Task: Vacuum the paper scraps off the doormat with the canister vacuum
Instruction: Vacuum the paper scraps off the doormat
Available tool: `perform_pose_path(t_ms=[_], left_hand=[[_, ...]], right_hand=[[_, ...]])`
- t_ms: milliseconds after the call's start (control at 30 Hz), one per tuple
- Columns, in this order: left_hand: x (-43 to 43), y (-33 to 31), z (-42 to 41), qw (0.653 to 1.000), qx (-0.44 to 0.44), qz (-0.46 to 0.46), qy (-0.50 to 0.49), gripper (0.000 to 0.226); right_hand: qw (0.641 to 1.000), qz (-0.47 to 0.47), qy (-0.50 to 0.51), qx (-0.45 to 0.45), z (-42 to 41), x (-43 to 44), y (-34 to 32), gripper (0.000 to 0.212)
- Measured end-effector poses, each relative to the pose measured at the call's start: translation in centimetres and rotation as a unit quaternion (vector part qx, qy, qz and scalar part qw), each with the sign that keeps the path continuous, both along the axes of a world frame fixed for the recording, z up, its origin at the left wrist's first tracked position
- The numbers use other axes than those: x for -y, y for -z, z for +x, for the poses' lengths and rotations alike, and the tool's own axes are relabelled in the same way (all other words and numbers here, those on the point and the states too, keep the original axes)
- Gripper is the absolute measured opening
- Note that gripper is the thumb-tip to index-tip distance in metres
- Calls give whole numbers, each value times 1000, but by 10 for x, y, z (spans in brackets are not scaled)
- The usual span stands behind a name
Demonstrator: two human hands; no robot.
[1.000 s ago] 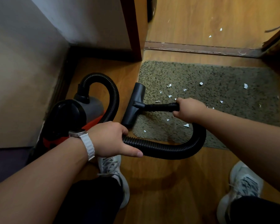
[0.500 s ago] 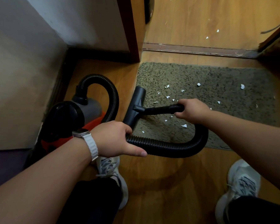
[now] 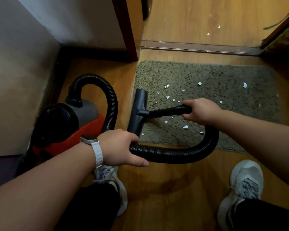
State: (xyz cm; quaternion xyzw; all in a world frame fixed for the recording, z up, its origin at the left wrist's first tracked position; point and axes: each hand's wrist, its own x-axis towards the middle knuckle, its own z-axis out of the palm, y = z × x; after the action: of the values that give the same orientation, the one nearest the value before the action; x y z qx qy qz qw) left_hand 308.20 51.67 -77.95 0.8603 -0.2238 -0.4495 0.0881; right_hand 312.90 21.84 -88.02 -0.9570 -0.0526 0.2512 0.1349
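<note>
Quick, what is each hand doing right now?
Left hand: closed around the black hose.
Right hand: closed around the wand behind the floor nozzle.

Taking the doormat [image 3: 207, 75] as landmark: its far and right parts lie open to my hands. At its left edge the nozzle [image 3: 138, 112] blocks; left of that stands the canister [image 3: 83, 127], wall [image 3: 15, 80] behind. The hose [image 3: 173, 154] loops along its near edge.
</note>
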Motion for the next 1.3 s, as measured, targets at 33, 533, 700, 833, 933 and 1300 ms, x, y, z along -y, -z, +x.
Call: perform_pose_path(t_ms=[33, 533, 700, 833, 933, 1300], left_hand=[[2, 5, -2, 1000, -5, -1, 19, 55], [20, 79, -3, 965, 106, 5, 239, 69], [27, 93, -2, 956, 162, -48, 241, 73], [31, 99, 0, 953, 164, -64, 247, 72], [33, 100, 4, 950, 162, -70, 256, 68], [17, 108, 27, 946, 170, -8, 275, 80]], right_hand=[[1000, -1, -10, 1, 0, 5, 0, 23], [986, -22, -96, 132, -28, 28, 28, 33], [981, -7, -117, 156, -35, 43, 37, 46], [976, -3, -141, 163, -38, 45, 36, 47], [975, -11, -139, 174, -34, 52, 31, 49], [980, 10, -114, 165, -33, 58, 41, 47]])
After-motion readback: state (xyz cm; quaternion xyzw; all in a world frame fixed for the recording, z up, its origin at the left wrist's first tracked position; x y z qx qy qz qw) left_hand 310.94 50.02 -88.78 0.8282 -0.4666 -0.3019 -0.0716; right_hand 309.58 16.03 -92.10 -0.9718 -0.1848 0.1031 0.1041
